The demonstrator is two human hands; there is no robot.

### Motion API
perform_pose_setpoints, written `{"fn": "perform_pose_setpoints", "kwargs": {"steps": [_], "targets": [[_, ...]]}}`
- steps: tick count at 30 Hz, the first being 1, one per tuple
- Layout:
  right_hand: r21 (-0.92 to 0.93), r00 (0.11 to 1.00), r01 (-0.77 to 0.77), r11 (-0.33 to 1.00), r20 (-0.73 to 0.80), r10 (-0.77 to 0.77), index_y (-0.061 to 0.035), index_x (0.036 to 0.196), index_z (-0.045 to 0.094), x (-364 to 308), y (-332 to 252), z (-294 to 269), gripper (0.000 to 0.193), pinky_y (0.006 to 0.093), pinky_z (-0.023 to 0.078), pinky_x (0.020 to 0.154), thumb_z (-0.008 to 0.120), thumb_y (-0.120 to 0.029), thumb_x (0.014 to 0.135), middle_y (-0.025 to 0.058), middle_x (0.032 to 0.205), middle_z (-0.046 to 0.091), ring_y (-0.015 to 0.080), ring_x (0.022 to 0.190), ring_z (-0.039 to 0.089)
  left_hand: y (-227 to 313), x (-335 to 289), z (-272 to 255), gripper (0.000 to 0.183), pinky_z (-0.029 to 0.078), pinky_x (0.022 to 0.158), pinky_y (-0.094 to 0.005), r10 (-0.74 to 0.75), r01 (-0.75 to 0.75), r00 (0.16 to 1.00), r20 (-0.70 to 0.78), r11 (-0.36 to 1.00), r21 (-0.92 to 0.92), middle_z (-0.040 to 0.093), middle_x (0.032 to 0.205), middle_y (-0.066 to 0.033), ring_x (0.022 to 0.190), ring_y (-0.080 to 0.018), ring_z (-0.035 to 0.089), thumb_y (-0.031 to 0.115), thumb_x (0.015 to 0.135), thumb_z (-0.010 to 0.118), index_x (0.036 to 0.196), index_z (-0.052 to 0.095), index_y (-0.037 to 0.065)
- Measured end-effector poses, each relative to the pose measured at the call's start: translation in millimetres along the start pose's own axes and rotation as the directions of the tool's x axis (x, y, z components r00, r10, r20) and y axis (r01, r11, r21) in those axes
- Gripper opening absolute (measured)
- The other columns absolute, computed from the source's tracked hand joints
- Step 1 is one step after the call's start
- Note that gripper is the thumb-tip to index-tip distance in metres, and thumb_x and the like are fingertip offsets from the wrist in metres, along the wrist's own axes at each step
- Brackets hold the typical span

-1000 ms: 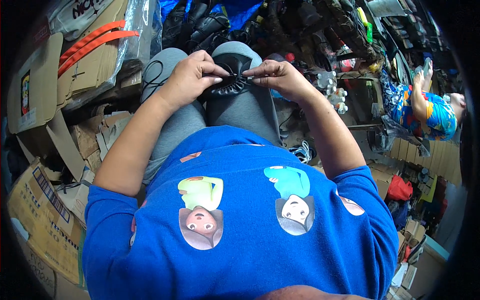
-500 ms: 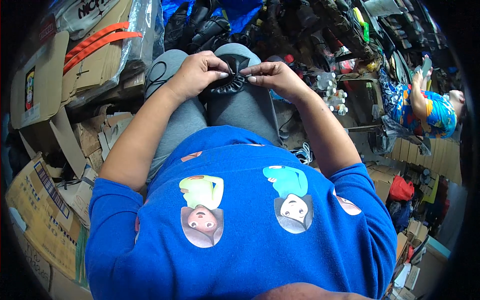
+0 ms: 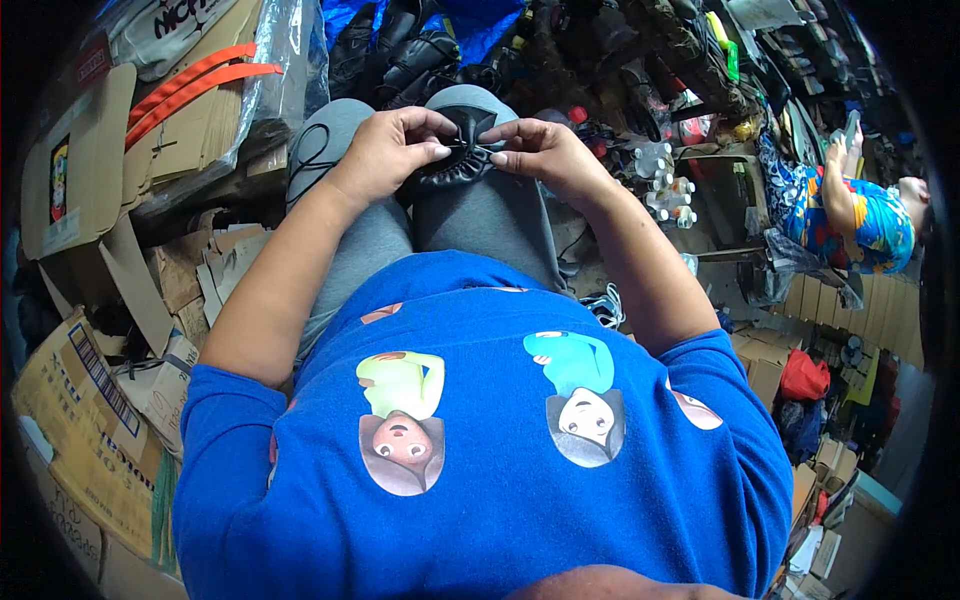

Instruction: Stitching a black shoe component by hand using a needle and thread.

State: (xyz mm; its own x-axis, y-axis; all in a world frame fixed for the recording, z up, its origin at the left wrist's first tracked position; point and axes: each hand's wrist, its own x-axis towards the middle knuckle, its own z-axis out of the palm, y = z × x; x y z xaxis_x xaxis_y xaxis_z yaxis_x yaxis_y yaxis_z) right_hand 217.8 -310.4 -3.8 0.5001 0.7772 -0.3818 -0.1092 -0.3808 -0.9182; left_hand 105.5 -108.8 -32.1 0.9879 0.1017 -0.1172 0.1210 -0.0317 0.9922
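A black leather shoe upper [image 3: 455,174] with a puckered rim rests on my right thigh, close to the knee. My left hand [image 3: 392,152] is at its left side, thumb and forefinger pinched on what looks like a thin black cord. On the other side my right hand [image 3: 545,158] pinches too, its thumb and forefinger at the cord's other end by the rim. The cord between the fingertips is too small to see well. A loop of black cord [image 3: 318,150] lies over my left knee.
Black shoes [image 3: 412,65] are heaped beyond my knees, by a blue sheet. Cardboard boxes [image 3: 85,190] and orange strips [image 3: 195,85] are on the left. Several small bottles [image 3: 662,185] stand at the right, and farther off sits another person [image 3: 850,220] in a bright patterned shirt.
My hands have drawn slightly apart, the right one moving a little up and right. More of the shoe upper's middle shows between them.
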Motion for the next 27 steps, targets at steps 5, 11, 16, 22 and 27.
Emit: {"fn": "perform_pose_setpoints", "kwargs": {"steps": [5,11,16,22,27], "targets": [[0.012,1.000,0.007,1.000,-0.028,-0.007,-0.0032,0.103,0.064,5,4,3,0.025,0.0198,0.045,0.065,0.070,-0.010,0.080,-0.0009,0.079,0.064,0.0044,0.071,0.055,-16,11,9,0.020,0.048,0.070,-0.0211,0.021,-0.015,0.998,0.054,0.994,-0.106,0.063,0.082,-0.0014,0.076,-0.0075,0.059,0.002,0.077,0.067,0.097,0.063,0.000],[-0.097,0.997,0.069,0.993,-0.010,-0.070,-0.0031,0.083,0.061,11,-5,2,0.013,0.0206,0.046,0.070,0.071,-0.010,0.080,-0.0015,0.080,0.062,0.0056,0.076,0.057,-3,13,9,0.014,0.045,0.072,-0.0236,0.035,-0.037,0.996,0.086,0.999,0.027,0.058,0.080,0.0012,0.076,-0.0083,0.055,0.004,0.075,0.069,0.088,0.064,0.003],[-0.062,0.998,-0.005,0.998,-0.067,0.001,-0.0042,0.079,0.062,6,-5,-23,0.015,0.0195,0.043,0.067,0.073,-0.014,0.078,-0.0027,0.076,0.061,0.0044,0.071,0.054,8,0,-18,0.011,0.042,0.076,-0.0288,0.189,-0.196,0.981,0.053,0.935,0.297,0.055,0.079,-0.0049,0.081,-0.0167,0.054,0.009,0.073,0.070,0.079,0.064,0.003],[0.009,0.998,0.056,0.998,0.004,-0.056,-0.0056,0.087,0.065,8,4,-21,0.015,0.0222,0.043,0.074,0.073,-0.014,0.078,-0.0011,0.092,0.059,0.0069,0.082,0.054,24,-3,-8,0.014,0.044,0.070,-0.0311,0.065,-0.097,0.995,0.081,0.863,0.497,0.060,0.078,-0.0100,0.075,-0.0193,0.058,0.011,0.081,0.059,0.092,0.058,0.001],[-0.148,0.997,-0.002,0.989,0.072,0.013,-0.0040,0.089,0.065,-8,3,-31,0.016,0.0245,0.043,0.079,0.071,-0.016,0.079,0.0000,0.094,0.057,0.0092,0.089,0.054,34,3,-2,0.017,0.047,0.073,-0.0373,0.082,-0.151,0.987,0.141,0.792,0.592,0.063,0.084,-0.0157,0.080,-0.0287,0.062,0.012,0.083,0.054,0.096,0.059,0.003]]}}
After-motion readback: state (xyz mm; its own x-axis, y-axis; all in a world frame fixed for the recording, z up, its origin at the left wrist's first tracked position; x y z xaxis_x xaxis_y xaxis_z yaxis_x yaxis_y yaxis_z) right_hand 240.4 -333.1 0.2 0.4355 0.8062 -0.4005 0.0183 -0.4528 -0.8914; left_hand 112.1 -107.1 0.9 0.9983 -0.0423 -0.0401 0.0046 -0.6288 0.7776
